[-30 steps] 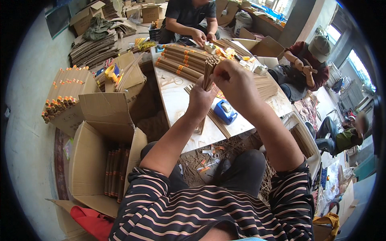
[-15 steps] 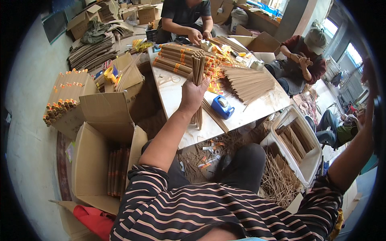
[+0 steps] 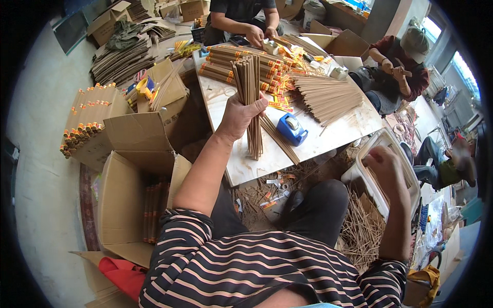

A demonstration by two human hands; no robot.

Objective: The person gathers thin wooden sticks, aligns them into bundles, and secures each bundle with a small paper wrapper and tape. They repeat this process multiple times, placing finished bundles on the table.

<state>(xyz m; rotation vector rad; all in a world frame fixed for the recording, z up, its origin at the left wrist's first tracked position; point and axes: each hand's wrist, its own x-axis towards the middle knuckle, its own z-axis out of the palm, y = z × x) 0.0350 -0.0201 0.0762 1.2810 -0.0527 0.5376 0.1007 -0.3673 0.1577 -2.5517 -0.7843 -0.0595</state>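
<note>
My left hand [image 3: 239,117] is closed round a bundle of thin brown incense sticks [image 3: 250,77], held nearly upright over the near side of the white table [image 3: 222,107]. My right hand [image 3: 383,163] is over the white plastic bin [image 3: 354,176] to the right; motion blurs its fingers, and I cannot make out anything in it. A blue tape dispenser [image 3: 292,129] stands on the table to the right of the held bundle, with a few loose sticks [image 3: 279,138] beside it. Fanned-out incense sticks [image 3: 328,97] lie farther right. Wrapped bundles with red and yellow bands [image 3: 218,72] are piled behind.
An open cardboard box [image 3: 120,205] at my left holds brown bundles. Banded bundles [image 3: 92,110] are stacked beyond it. Broken sticks [image 3: 362,231] litter the floor by the bin. One person [image 3: 241,20] works across the table, another [image 3: 405,61] at the far right.
My right hand has come down and inward from the far right to over the white bin. My left hand still grips the bundle, now a little farther left in view.
</note>
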